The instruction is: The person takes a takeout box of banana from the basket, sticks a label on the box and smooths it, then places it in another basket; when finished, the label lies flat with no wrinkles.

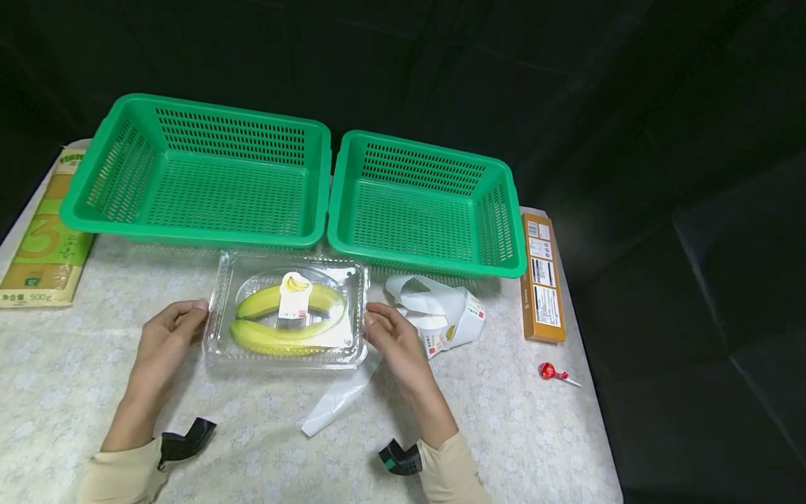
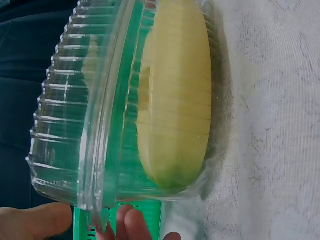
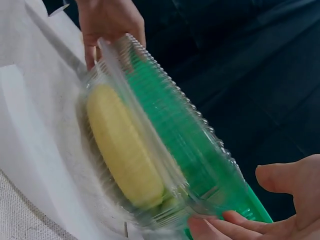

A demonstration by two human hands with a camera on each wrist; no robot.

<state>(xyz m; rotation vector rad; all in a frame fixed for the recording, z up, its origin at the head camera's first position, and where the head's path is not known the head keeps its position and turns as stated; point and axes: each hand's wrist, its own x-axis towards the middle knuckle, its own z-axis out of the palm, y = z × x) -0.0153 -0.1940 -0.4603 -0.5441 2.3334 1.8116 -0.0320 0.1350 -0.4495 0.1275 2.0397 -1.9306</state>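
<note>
A clear plastic clamshell box (image 1: 217, 343) with yellow-green bananas (image 1: 273, 337) inside sits on the patterned cloth, a banana label (image 1: 293, 302) visible above the fruit. At its left end, my left hand (image 1: 166, 339) has its fingertips right at the rim. In the left wrist view the left thumb (image 2: 47, 220) lies on the lid side and the fingers (image 2: 135, 225) on the other side of the rim. My right hand (image 1: 403, 350) touches the opposite end with its fingertips. Its thumb (image 3: 282, 177) stands apart from the box in the right wrist view.
Two green baskets (image 1: 189, 236) (image 1: 428, 264) stand behind the box. A crumpled white plastic strip (image 1: 434, 301) with labels lies beside my right hand. Farther right are an orange-brown carton (image 1: 535, 280) and a red lollipop (image 1: 549, 371). A yellow-green 500g pack (image 1: 47, 238) lies far left.
</note>
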